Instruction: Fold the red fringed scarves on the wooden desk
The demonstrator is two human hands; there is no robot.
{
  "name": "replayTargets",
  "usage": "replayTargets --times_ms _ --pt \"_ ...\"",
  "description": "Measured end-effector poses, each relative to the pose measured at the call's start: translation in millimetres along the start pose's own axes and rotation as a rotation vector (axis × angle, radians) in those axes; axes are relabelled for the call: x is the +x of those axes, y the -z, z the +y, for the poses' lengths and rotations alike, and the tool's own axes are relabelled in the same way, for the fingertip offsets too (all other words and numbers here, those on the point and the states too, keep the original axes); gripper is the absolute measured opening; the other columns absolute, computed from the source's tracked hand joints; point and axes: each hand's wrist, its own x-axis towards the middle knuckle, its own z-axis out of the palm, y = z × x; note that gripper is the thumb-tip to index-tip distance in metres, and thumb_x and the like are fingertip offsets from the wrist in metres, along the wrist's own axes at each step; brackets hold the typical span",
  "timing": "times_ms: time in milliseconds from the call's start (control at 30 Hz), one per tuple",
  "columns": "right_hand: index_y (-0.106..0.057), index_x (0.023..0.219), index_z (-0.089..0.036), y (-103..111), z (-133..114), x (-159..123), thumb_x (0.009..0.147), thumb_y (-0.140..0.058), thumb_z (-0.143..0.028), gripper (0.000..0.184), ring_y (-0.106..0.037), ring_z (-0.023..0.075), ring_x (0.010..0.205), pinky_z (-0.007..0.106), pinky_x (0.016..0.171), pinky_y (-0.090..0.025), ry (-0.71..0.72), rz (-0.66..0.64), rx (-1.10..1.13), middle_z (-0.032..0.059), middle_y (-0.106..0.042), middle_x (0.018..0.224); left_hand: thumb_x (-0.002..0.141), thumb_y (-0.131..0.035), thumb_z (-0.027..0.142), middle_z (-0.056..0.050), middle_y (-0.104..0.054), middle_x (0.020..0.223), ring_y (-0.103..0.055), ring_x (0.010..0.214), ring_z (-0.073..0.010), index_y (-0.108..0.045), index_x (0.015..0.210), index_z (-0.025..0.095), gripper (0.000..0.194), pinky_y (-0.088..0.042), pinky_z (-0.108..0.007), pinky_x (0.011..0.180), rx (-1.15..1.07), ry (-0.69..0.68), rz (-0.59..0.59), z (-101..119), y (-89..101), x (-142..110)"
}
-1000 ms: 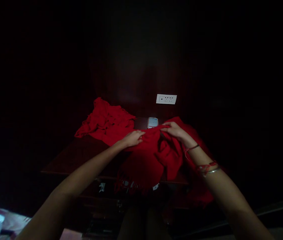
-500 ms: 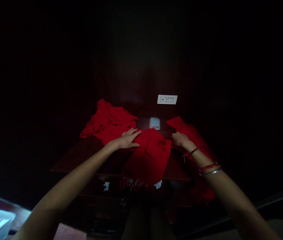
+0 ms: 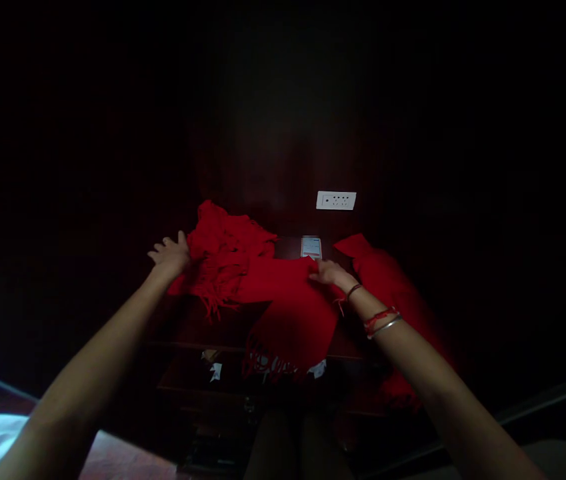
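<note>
Left hand splayed free; whether my right hand grips, I cannot tell; tugs could drag the scarf off the desk's front edge.

Scarf on tbl, socket bhd

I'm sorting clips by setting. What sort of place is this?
Probably a dim indoor room, perhaps in a home, though darkness hides much of it. A white wall socket panel shows at the back, and a red fringed scarf lies over a dark tabletop.
</note>
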Motion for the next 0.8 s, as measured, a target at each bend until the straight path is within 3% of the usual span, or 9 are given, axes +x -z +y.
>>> replayTargets --times_ms 67,200,267,400,533,600,667,733,800 --pt "-0.038 0.119 -0.016 -19 28 -2 0.064 -0.059 -0.040 0.063 -0.040 0.0308 0.108 0.044 0.081 -0.036 -0.186 -0.054 -0.083 0.0199 -0.041 0.119 0.073 -0.050 0.029 -0.023 -0.029 0.124 -0.015 0.114 -0.0464 -0.028 0.123 0.008 0.059 -0.021 -0.062 0.081 0.152 0.163 0.141 23 -14.9 -10" --pt "-0.047 0.111 -0.013 -37 54 8 0.068 -0.054 -0.037 0.050 -0.048 0.0258 0.100 0.035 0.074 -0.042 -0.217 -0.054 -0.100 0.0181 -0.048 0.111 0.077 -0.044 0.036 -0.008 -0.023 0.133 -0.015 0.122 -0.0250 -0.035 0.121 0.022 0.047 -0.021 -0.037 0.096 0.133 -0.290 -0.005 95 -57.2 -17" --pt "-0.055 0.100 -0.013 -30 58 16 0.067 -0.055 -0.029 0.037 -0.054 0.0213 0.091 0.026 0.070 -0.043 -0.154 -0.046 -0.088 0.0131 -0.057 0.100 0.078 -0.041 0.041 -0.006 -0.023 0.133 -0.014 0.122 -0.0232 -0.037 0.120 0.024 0.045 -0.016 -0.038 0.097 0.133 -0.498 -0.063 114 -81.1 -15" --pt "-0.058 0.095 -0.013 11 76 28 0.073 -0.048 -0.024 0.027 -0.054 0.0184 0.090 0.021 0.071 -0.041 -0.143 0.043 -0.107 0.0099 -0.059 0.095 0.078 -0.038 0.045 -0.009 -0.032 0.130 -0.021 0.120 -0.0257 -0.035 0.122 0.024 0.049 -0.014 -0.044 0.096 0.194 -0.437 -0.200 103 -117.3 -8" --pt "-0.050 0.109 -0.011 42 98 20 0.074 -0.048 -0.027 0.039 -0.047 0.0262 0.100 0.033 0.077 -0.040 -0.227 0.145 -0.158 0.0176 -0.049 0.109 0.079 -0.040 0.033 -0.009 -0.029 0.131 -0.020 0.121 -0.0239 -0.036 0.123 0.021 0.045 -0.011 -0.039 0.098 0.219 -0.443 -0.146 83 -122.1 -7" --pt "-0.042 0.118 -0.013 36 100 10 0.068 -0.056 -0.028 0.054 -0.040 0.0290 0.106 0.038 0.081 -0.037 -0.106 0.117 -0.204 0.0187 -0.040 0.118 0.077 -0.042 0.025 -0.011 -0.029 0.131 -0.019 0.121 -0.0249 -0.041 0.119 0.019 0.043 -0.012 -0.041 0.097 0.231 -0.424 -0.187 89 -116.5 -8" --pt "-0.034 0.123 -0.019 19 96 -2 0.064 -0.061 -0.028 0.066 -0.034 0.0255 0.112 0.036 0.087 -0.032 0.221 -0.019 -0.226 0.0139 -0.034 0.124 0.074 -0.042 0.017 -0.012 -0.029 0.131 -0.020 0.121 -0.0253 -0.044 0.116 0.018 0.042 -0.015 -0.042 0.097 0.213 -0.432 -0.223 106 -112.4 -8" --pt "-0.030 0.125 -0.024 0 89 -11 0.066 -0.059 -0.026 0.066 -0.031 0.0205 0.114 0.033 0.091 -0.029 0.551 -0.167 -0.225 0.0088 -0.031 0.126 0.075 -0.041 0.016 -0.012 -0.029 0.131 -0.021 0.121 -0.0243 -0.045 0.115 0.017 0.041 -0.017 -0.040 0.097 0.151 -0.496 -0.216 128 -114.1 -7" --pt "-0.030 0.125 -0.027 -16 80 -15 0.071 -0.053 -0.020 0.060 -0.028 0.0187 0.115 0.033 0.092 -0.027 0.703 -0.177 -0.243 0.0068 -0.030 0.128 0.078 -0.037 0.020 -0.011 -0.029 0.131 -0.022 0.120 -0.0231 -0.043 0.117 0.017 0.039 -0.019 -0.039 0.096 0.073 -0.542 -0.196 148 -122.9 -2"
